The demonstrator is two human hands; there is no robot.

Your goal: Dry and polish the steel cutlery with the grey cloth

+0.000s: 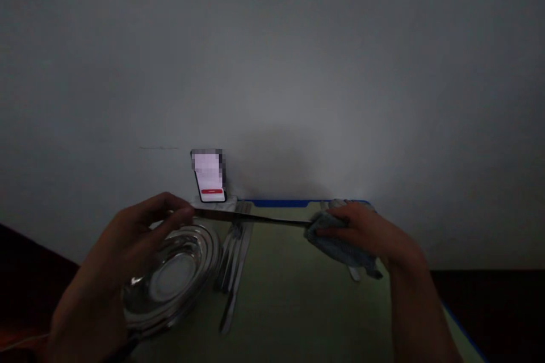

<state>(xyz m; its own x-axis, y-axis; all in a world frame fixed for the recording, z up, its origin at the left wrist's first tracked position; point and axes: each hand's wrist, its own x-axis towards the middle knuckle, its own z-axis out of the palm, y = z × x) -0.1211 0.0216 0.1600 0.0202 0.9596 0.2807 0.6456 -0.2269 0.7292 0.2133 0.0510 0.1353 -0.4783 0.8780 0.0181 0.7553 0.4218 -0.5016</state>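
Observation:
My left hand (131,247) pinches one end of a long, thin metal piece of cutlery (255,218), held almost level above the table. Its other end disappears into a bunched grey-blue cloth (340,244), so I cannot tell its exact kind. My right hand (361,227) is closed around that cloth and the hidden end. Below and beside my left hand, shiny metal bowls (200,278) sit nested in a stack. Several pieces of cutlery (232,278) lie side by side right of the bowls. Another piece of cutlery (354,274) pokes out from beneath the cloth.
A phone (209,176) with a lit screen leans upright at the back, near the grey wall (272,68). The pale green table (289,300) has a blue edge (279,203) along the wall. Dark areas flank the table on both sides.

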